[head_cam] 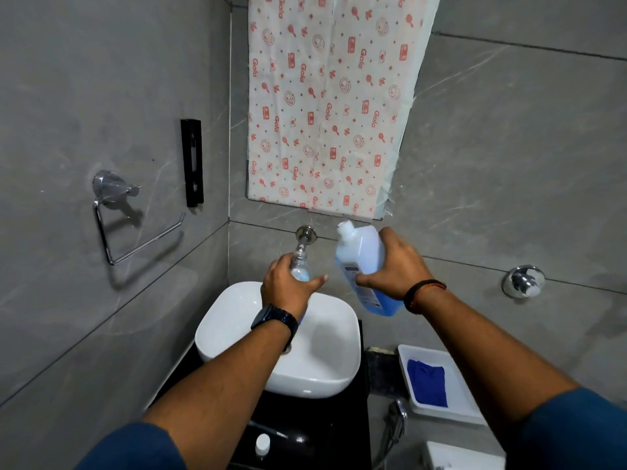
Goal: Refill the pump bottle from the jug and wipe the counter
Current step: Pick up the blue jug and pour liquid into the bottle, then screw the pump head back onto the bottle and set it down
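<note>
Above the white basin [325,354], the left hand [288,290] wraps closed around the clear pump bottle [300,266], whose open neck pokes out past the fingers. Just to its right, the right hand [397,266] grips the jug [361,262] of blue liquid (cap off, spout tilted up-left), fingers curled around its side. A blue cloth [427,385] lies in a white tray [410,354] well below that hand.
</note>
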